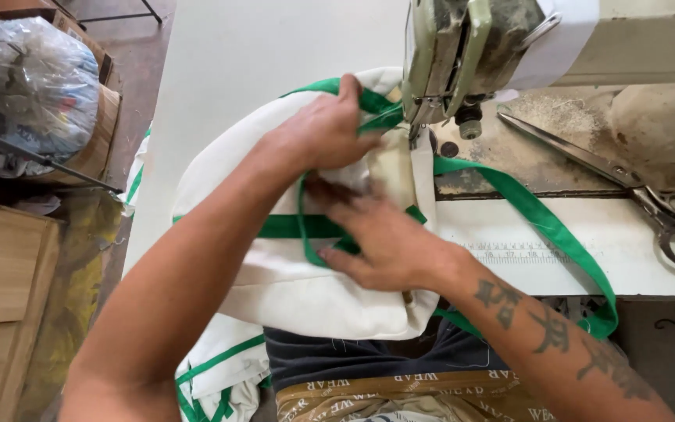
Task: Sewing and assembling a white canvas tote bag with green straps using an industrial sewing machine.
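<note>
Sewing table, white, scissors lying on it, wooden cabinet beside

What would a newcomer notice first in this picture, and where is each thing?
In the centre, the left hand and right hand press a white cloth bag with green tape towards the sewing machine at the top. Large scissors lie on the table at the right.

We find the scissors at three o'clock of the folded cloth on the table, the sewing machine head at one o'clock, the plastic-wrapped bundle at ten o'clock.
</note>
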